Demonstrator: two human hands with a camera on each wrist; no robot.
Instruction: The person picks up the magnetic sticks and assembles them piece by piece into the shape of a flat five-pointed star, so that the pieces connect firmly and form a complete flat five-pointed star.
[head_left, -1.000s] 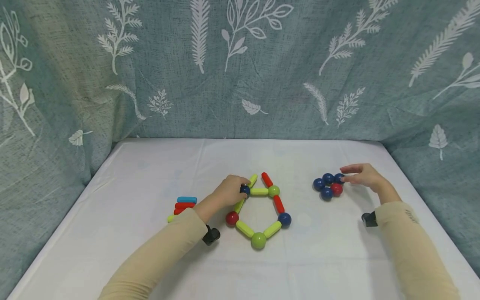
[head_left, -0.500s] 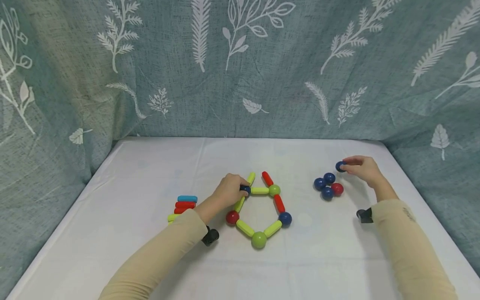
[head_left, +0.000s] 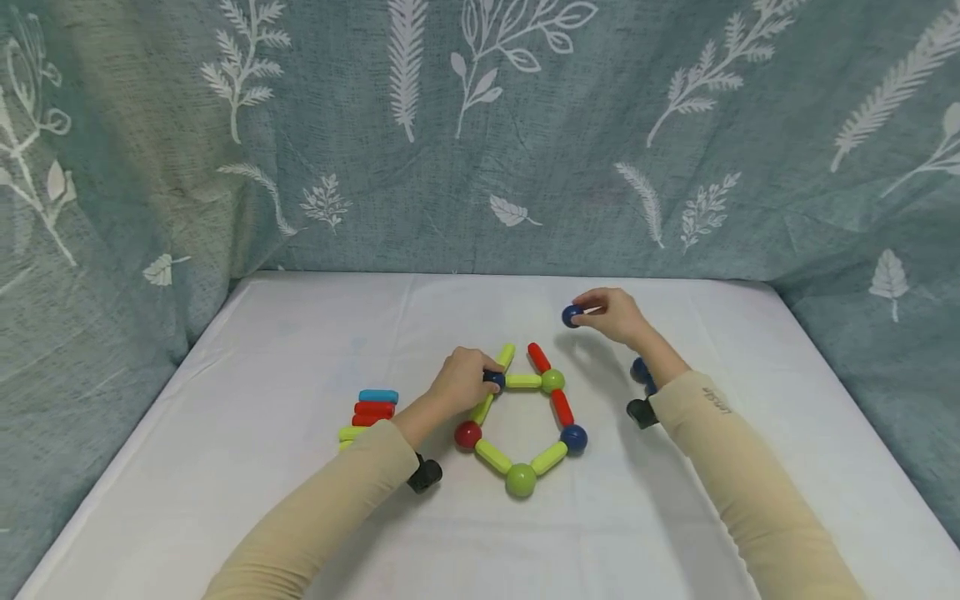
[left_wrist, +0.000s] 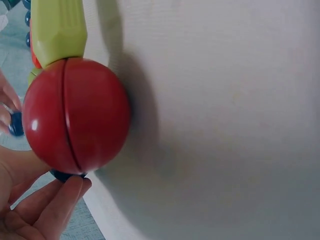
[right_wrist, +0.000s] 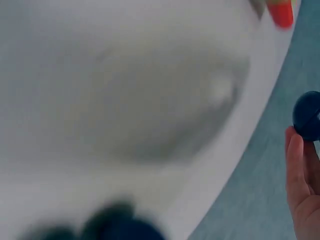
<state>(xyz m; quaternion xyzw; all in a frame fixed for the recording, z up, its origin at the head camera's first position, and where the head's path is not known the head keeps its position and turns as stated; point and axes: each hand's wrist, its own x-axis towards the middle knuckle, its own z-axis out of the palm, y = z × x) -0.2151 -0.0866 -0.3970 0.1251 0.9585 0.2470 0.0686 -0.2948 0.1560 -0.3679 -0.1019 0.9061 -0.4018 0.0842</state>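
Note:
In the head view the left hand pinches a dark blue ball at the upper left corner of a ring of balls and sticks. The right hand holds another blue ball above the table, up and to the right of the ring. Two sticks, a yellow-green one and a red one, point away from the ring's top corners. In the left wrist view a red ball partly hides the pinched one. In the right wrist view the fingertips touch the held blue ball.
Loose sticks lie left of the ring, among them a blue one and a red one, partly behind the left sleeve. Right of the ring, blue balls show beside the right forearm, which hides others. A patterned curtain hangs behind the table.
The right hand has picked a blue ball from the group at the right, lifted it and carried it left toward the ring's far side. The left hand has kept its place.

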